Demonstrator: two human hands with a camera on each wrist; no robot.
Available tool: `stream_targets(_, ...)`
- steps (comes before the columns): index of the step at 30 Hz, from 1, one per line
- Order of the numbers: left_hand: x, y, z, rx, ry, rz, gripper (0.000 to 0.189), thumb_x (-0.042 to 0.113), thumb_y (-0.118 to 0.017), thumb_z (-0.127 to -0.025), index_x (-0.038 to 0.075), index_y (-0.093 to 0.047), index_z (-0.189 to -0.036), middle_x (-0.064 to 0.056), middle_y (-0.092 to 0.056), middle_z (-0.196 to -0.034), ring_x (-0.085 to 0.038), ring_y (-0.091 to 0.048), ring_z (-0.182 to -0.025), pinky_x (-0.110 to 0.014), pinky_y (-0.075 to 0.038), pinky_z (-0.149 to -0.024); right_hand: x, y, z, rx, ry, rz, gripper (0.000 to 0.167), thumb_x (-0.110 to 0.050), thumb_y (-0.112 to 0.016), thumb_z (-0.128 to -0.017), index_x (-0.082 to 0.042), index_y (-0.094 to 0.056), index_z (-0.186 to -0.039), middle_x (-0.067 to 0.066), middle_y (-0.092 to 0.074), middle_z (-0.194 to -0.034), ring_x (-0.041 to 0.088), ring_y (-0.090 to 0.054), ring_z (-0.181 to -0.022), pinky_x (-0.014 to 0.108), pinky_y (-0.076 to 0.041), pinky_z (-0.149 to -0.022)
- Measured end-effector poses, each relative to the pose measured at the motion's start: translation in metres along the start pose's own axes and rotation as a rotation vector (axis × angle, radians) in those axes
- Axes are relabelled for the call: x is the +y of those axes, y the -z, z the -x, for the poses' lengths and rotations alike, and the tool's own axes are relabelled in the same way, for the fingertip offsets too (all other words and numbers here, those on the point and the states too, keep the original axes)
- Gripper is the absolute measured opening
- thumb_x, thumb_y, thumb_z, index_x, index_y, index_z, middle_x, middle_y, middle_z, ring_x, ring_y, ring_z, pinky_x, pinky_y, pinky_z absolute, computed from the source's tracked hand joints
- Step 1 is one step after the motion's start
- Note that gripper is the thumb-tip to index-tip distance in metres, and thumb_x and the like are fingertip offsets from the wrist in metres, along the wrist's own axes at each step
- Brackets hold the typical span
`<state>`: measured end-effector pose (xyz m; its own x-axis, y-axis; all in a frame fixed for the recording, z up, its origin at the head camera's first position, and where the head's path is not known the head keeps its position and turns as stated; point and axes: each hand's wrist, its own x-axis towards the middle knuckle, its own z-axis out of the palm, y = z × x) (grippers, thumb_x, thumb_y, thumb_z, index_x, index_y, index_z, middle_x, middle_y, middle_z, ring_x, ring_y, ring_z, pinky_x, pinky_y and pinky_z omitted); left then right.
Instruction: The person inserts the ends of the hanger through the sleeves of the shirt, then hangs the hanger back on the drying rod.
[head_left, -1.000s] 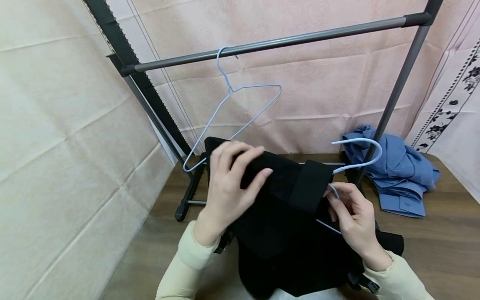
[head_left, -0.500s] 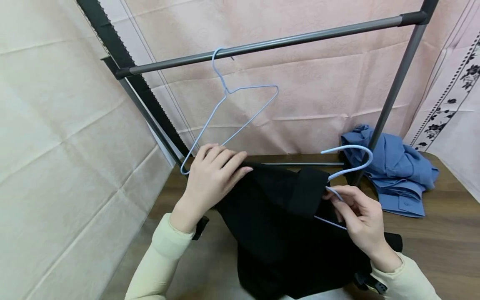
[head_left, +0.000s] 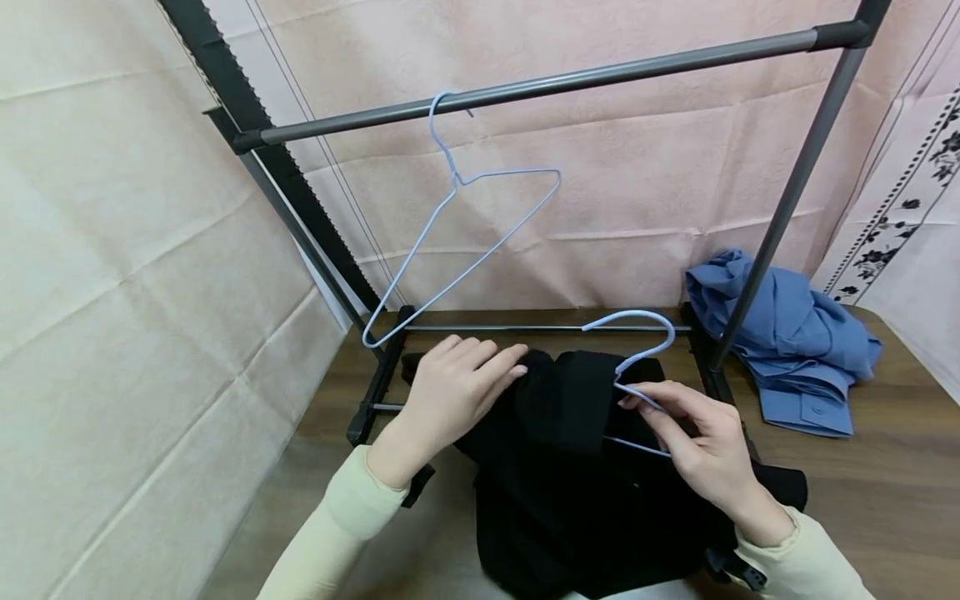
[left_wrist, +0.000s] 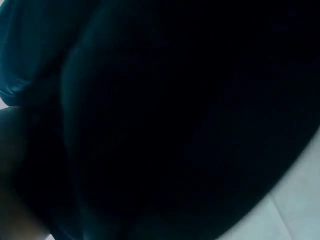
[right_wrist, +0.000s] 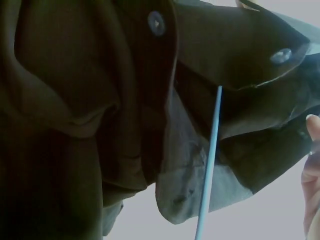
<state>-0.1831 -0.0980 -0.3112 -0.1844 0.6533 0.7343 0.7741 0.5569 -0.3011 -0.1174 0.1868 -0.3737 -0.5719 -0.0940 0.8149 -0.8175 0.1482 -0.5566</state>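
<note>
A black buttoned shirt (head_left: 555,508) hangs bunched in front of me, with a light-blue wire hanger (head_left: 647,317) partly inside it. The hanger's hook sticks up from the collar. My right hand (head_left: 705,442) pinches the hanger's sloping wire between thumb and fingers, beside the collar. Over the shirt's upper left part, my left hand (head_left: 453,392) bends its fingers and grips the cloth; the thumb is mostly hidden. In the right wrist view the hanger's wire (right_wrist: 210,165) crosses in front of the shirt's open front, near a button (right_wrist: 156,23). Dark cloth (left_wrist: 175,120) fills the left wrist view.
A grey metal rack (head_left: 555,90) stands on the wooden table (head_left: 885,500) ahead. From its bar hangs another light-blue wire hanger (head_left: 504,242) without clothing. A crumpled blue shirt (head_left: 787,342) lies at the right by the rack's post. Pale cloth (head_left: 150,333) covers the walls.
The held hanger's hook has moved left and down, with the shirt's collar lower too. My left hand moved left and down, then slightly right, and its fingers now grip the cloth.
</note>
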Motion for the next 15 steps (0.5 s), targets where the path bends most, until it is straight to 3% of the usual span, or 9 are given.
stream_targets(4,0.007,-0.001,0.003,-0.028,0.039,0.096,0.041,0.034,-0.039,-0.111,0.009,-0.071,-0.118,0.001,-0.071,-0.085,-0.013,-0.063,-0.066,-0.026,-0.044,-0.056,0.002,-0.003,0.002,-0.044,-0.016,0.027,0.044,0.034,-0.055,-0.075,0.006,-0.069,-0.106,0.005,-0.071,-0.092,-0.002,-0.042,-0.051,0.018,-0.035,-0.043)
stream_targets(8,0.012,0.003,0.005,-0.101,0.032,0.171,0.059,0.056,-0.034,-0.107,0.009,-0.066,-0.127,0.003,-0.068,-0.087,-0.009,-0.057,-0.06,-0.024,-0.045,-0.053,0.005,-0.004,0.003,-0.066,-0.014,0.036,0.044,0.033,-0.057,-0.074,0.006,-0.07,-0.106,0.007,-0.071,-0.091,-0.001,-0.044,-0.053,0.018,-0.037,-0.046)
stream_targets(11,0.015,0.005,0.005,-0.165,0.0,0.196,0.069,0.068,-0.046,-0.097,0.009,-0.064,-0.129,0.005,-0.063,-0.087,-0.005,-0.052,-0.058,-0.021,-0.043,-0.051,0.006,-0.006,0.003,-0.082,-0.001,0.053,0.045,0.033,-0.059,-0.073,0.005,-0.071,-0.106,0.008,-0.072,-0.092,0.001,-0.055,-0.064,0.016,-0.043,-0.054)
stream_targets(15,0.019,0.005,0.005,-0.165,-0.017,0.192,0.059,0.061,-0.065,-0.091,0.009,-0.068,-0.121,0.006,-0.065,-0.088,-0.003,-0.055,-0.057,-0.018,-0.039,-0.048,0.006,-0.01,0.005,-0.11,0.018,0.073,0.047,0.032,-0.062,-0.07,0.004,-0.071,-0.107,0.008,-0.072,-0.093,0.005,-0.063,-0.078,0.017,-0.047,-0.063)
